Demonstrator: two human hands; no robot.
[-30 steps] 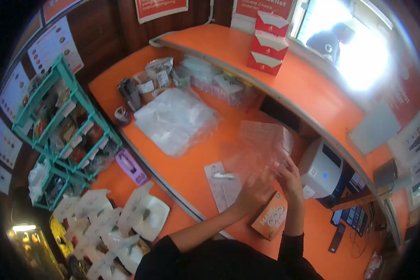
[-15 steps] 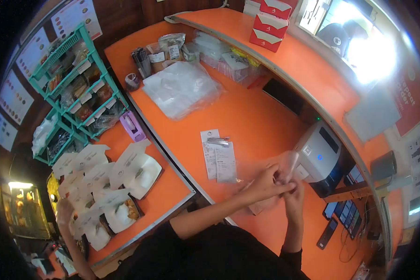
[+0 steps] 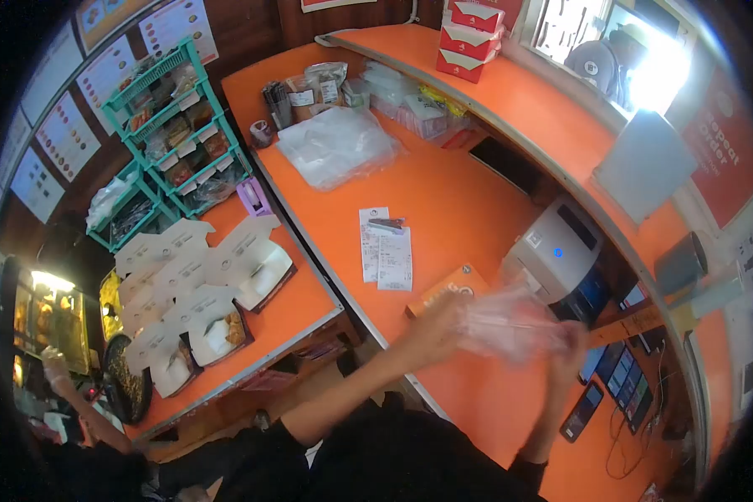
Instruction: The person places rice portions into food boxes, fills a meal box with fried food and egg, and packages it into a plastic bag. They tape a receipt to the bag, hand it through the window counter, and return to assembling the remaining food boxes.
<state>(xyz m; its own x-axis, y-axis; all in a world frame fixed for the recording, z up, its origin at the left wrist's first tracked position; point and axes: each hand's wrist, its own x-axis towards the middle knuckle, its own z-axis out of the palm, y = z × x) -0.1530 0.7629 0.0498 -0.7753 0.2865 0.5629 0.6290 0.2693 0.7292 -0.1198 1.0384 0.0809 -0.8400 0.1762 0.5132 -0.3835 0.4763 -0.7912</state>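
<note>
A clear plastic bag, blurred by motion, is stretched between my two hands above the orange counter. My left hand is closed on the bag's left side. Its right side is gripped in my right hand, whose fingers are smeared. Just behind my left hand lies a small orange box, partly covered by hand and bag. Two printed receipts rest on the counter farther left, with small metal pieces on top of them.
Open white food boxes crowd the left counter beside teal stacked baskets. A co-worker's gloved hand is at far left. Plastic sheets lie at the back; a grey printer and several phones are right.
My hands have moved apart, spreading the bag between them. The orange box shows more plainly now. The co-worker's hand has left the food boxes, moving left. The whole view has shifted.
</note>
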